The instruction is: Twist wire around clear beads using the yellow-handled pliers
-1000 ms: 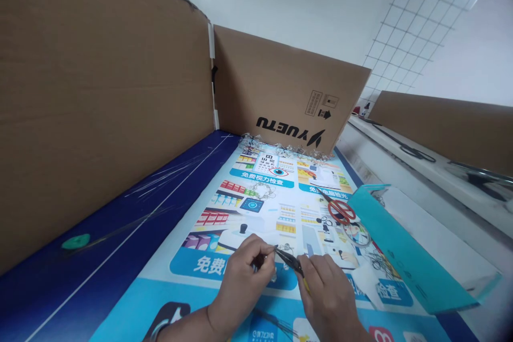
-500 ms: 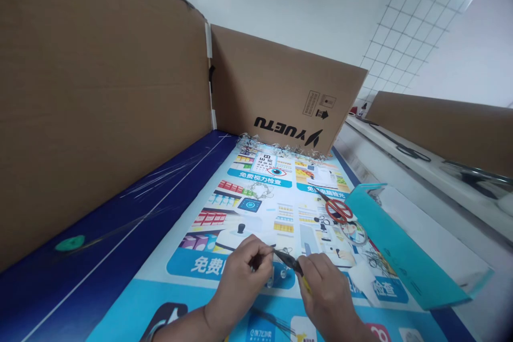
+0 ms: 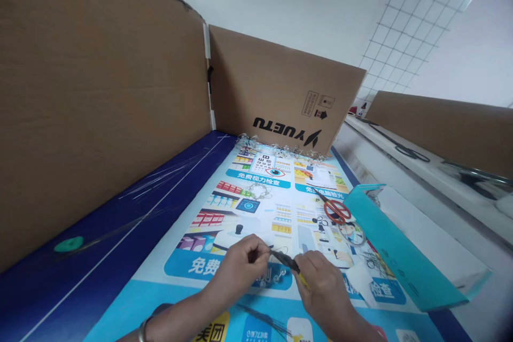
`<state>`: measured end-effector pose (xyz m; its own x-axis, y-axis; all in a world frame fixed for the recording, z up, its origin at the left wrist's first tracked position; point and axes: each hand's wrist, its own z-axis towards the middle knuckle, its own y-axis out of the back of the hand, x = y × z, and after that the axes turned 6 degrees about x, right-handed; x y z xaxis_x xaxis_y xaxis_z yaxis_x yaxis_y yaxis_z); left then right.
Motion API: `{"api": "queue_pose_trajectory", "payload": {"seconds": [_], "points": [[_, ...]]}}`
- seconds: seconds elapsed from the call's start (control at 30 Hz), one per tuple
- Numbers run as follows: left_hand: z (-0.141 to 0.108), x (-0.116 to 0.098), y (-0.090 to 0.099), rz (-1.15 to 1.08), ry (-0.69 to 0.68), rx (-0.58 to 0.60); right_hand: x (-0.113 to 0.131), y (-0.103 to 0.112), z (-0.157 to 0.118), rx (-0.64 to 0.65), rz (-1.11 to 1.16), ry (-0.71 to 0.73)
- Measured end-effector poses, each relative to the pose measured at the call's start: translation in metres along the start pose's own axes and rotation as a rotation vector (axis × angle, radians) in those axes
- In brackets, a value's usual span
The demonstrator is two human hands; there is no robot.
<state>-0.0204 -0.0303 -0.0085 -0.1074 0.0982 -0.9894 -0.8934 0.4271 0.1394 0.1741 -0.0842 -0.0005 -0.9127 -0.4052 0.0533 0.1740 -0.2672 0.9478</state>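
Observation:
My right hand (image 3: 323, 283) is closed around the yellow handles of dark-jawed pliers (image 3: 286, 260). The jaws point left and meet the fingertips of my left hand (image 3: 247, 260). Those fingers are pinched together; what they hold is too small to make out. Thin wire and small clear beads (image 3: 278, 276) show just below the plier jaws. A bundle of thin dark wires (image 3: 266, 320) lies on the printed mat beneath my hands.
Red-handled scissors (image 3: 336, 211), a clear ring-shaped coil (image 3: 352, 234) and a turquoise open box (image 3: 409, 256) are at the right. Beaded wire pieces (image 3: 288, 149) line the foot of the cardboard wall (image 3: 276, 85). A green item (image 3: 68, 244) lies far left.
My left forearm has swung outward, showing a bracelet, and the beads under the pliers have shifted. Both hands keep nearly the same place, with the pliers still held.

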Motion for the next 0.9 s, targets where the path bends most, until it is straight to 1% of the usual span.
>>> {"api": "queue_pose_trajectory", "payload": {"seconds": [0.07,0.13,0.2,0.3,0.37,0.47,0.53,0.6,0.7,0.77,0.9], "points": [[0.010,0.001,0.004,-0.053,0.045,0.044,-0.004,0.003,0.009,0.039,-0.019,-0.014],[0.023,0.002,0.010,-0.086,0.131,0.091,-0.010,0.006,0.023,0.109,-0.040,-0.043],[0.038,0.005,0.017,-0.070,0.206,0.113,-0.017,0.008,0.038,0.181,-0.053,-0.072],[0.059,0.012,0.029,0.015,0.247,0.114,-0.030,0.006,0.057,0.252,-0.048,-0.096],[0.070,0.016,0.036,0.072,0.226,0.087,-0.039,0.000,0.066,0.276,-0.041,-0.115],[0.082,0.022,0.044,0.220,0.106,0.045,-0.053,-0.011,0.076,0.294,-0.018,-0.129],[0.087,0.024,0.049,0.277,0.063,0.065,-0.060,-0.019,0.081,0.302,0.005,-0.128],[0.091,0.025,0.052,0.244,0.095,0.107,-0.064,-0.025,0.087,0.306,0.017,-0.110],[0.094,0.024,0.055,0.219,0.139,0.125,-0.065,-0.030,0.094,0.298,-0.020,-0.038],[0.096,0.025,0.056,0.279,0.131,0.115,-0.062,-0.031,0.099,0.282,-0.099,0.010],[0.097,0.027,0.057,0.515,-0.004,0.068,-0.056,-0.031,0.107,0.258,-0.227,0.064]]}}
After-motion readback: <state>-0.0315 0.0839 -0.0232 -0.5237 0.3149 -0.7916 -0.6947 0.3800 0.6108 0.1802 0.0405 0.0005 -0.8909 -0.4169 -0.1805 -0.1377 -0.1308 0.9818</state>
